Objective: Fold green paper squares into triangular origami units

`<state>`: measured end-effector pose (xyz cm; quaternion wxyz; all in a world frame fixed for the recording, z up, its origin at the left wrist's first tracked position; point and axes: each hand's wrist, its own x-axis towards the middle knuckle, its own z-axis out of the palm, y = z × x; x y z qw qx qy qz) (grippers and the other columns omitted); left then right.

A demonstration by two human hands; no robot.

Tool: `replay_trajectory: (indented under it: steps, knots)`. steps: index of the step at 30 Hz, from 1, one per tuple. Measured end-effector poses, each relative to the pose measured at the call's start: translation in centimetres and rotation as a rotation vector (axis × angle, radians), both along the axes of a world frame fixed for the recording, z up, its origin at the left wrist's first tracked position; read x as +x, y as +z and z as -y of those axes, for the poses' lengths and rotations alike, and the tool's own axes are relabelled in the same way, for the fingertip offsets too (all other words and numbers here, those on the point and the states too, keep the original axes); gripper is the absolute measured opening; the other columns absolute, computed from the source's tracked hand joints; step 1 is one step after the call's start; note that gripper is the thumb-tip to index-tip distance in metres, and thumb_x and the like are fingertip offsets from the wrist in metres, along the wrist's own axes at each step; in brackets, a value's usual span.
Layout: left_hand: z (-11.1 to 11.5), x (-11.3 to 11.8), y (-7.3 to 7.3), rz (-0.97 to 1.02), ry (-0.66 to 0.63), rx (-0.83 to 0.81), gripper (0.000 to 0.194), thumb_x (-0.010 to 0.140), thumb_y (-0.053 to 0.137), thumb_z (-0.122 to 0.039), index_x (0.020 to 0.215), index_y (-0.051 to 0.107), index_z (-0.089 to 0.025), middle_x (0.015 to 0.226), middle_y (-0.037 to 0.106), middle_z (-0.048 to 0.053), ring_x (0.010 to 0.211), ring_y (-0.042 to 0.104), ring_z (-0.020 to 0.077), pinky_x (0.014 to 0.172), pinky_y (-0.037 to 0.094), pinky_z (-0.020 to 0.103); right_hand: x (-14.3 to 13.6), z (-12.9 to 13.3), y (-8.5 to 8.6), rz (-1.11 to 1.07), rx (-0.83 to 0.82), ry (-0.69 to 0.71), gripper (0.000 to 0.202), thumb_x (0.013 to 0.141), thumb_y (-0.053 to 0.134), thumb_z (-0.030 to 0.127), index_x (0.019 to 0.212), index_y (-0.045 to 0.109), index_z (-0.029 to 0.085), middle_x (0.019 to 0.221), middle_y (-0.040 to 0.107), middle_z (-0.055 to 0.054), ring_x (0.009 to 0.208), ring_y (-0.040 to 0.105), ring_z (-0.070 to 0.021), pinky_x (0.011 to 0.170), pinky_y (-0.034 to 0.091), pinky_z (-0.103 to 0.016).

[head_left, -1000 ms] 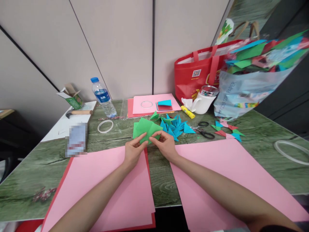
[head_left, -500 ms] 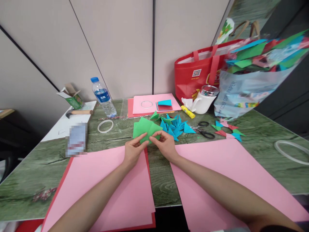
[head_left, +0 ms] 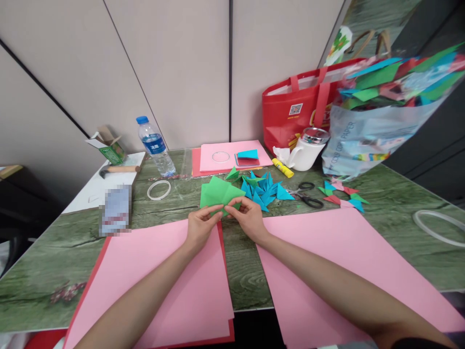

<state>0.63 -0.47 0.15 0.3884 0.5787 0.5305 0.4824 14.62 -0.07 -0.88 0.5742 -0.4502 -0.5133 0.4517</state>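
Observation:
A piece of green paper [head_left: 220, 189], partly folded, is pinched along its near edge between both hands. My left hand [head_left: 202, 224] has thumb and fingers closed on it from the left. On the other side my right hand [head_left: 250, 219] grips it between thumb and bent fingers, the two thumbs close together. More green paper seems to lie behind or under it at the left; I cannot tell how many sheets. Just beyond sits a pile of folded blue paper pieces [head_left: 267, 190], with a few folded green pieces [head_left: 234, 173] at its left.
Scissors [head_left: 308, 195] and a multicoloured paper ring [head_left: 343, 195] lie to the right. Pink sheets [head_left: 163, 286] flank the hands. Behind stand a water bottle [head_left: 154, 145], a yellow glue stick [head_left: 282, 167], a white mug [head_left: 308, 152], a red bag [head_left: 279, 116] and a plastic bag [head_left: 359, 131].
My left fingers have shifted slightly at the near edge of the green paper, closer to the right fingertips. My right hand is almost unmoved.

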Motion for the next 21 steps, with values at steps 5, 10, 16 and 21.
replay_trajectory:
  steps: [5, 10, 16, 21]
  knots:
    - [-0.1, -0.3, -0.1, -0.004, -0.003, -0.013, 0.029, 0.062, 0.067, -0.032, 0.087, 0.070, -0.017, 0.044, 0.024, -0.007, 0.044, 0.018, 0.0064, 0.046, 0.024, 0.023, 0.1, 0.2, 0.1, 0.102, 0.050, 0.026, 0.020, 0.061, 0.066, 0.030, 0.074, 0.057, 0.018, 0.075, 0.058, -0.001, 0.062, 0.056, -0.0140, 0.053, 0.047, -0.025]
    - [-0.4, -0.6, -0.5, 0.011, -0.027, -0.009, 0.031, 0.063, 0.067, -0.032, 0.090, 0.069, -0.016, 0.047, 0.021, -0.007, 0.046, 0.017, 0.0064, 0.044, 0.017, 0.022, 0.0, 0.3, -0.3, 0.052, 0.030, 0.066, 0.027, 0.060, 0.064, 0.021, 0.082, 0.049, 0.020, 0.074, 0.054, 0.001, 0.062, 0.055, -0.0131, 0.052, 0.048, -0.024]
    - [-0.7, -0.9, -0.7, 0.047, -0.050, -0.013, 0.033, 0.060, 0.069, -0.032, 0.089, 0.069, -0.016, 0.043, 0.025, -0.007, 0.044, 0.021, 0.0059, 0.042, 0.019, 0.021, 0.0, 0.1, -0.7, -0.062, -0.018, 0.100, 0.027, 0.062, 0.061, 0.019, 0.083, 0.044, 0.021, 0.068, 0.053, 0.003, 0.062, 0.061, -0.0147, 0.060, 0.052, -0.029]
    - [-1.2, -1.2, -0.6, 0.109, -0.069, -0.024, 0.033, 0.058, 0.071, -0.029, 0.088, 0.070, -0.015, 0.048, 0.047, -0.003, 0.047, 0.036, 0.0075, 0.046, 0.030, 0.021, 0.1, -0.1, -0.6, -0.199, -0.032, 0.158, 0.024, 0.067, 0.055, 0.021, 0.086, 0.040, 0.023, 0.061, 0.051, 0.007, 0.056, 0.062, -0.0137, 0.061, 0.053, -0.031]
